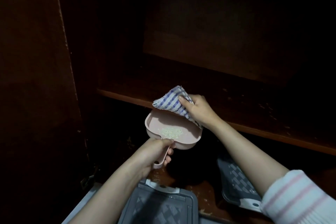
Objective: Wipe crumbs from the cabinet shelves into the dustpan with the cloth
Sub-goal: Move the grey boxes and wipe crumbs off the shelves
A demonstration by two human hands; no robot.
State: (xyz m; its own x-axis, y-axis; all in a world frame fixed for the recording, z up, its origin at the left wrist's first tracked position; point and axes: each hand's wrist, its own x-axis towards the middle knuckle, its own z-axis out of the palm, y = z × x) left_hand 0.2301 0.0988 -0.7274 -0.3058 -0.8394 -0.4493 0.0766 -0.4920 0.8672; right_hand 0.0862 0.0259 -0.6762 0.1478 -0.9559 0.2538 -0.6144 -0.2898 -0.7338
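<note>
My left hand (pixel 156 152) grips the handle of a pink dustpan (pixel 181 125), held just below the front edge of the dark wooden cabinet shelf (pixel 254 111). A small heap of pale crumbs (pixel 170 132) lies in the pan near the handle. My right hand (pixel 198 109) holds a blue-and-white striped cloth (pixel 169 101) at the shelf's front edge, and the cloth hangs over the pan's far rim. Part of the cloth is hidden under my right hand.
The cabinet's left side wall (pixel 45 78) stands close by. Below the shelf sit two grey lidded plastic boxes (pixel 160 205) (pixel 236 182), with scattered pale crumbs (pixel 156 176) on the lower wooden board around them. The cabinet interior behind is very dark.
</note>
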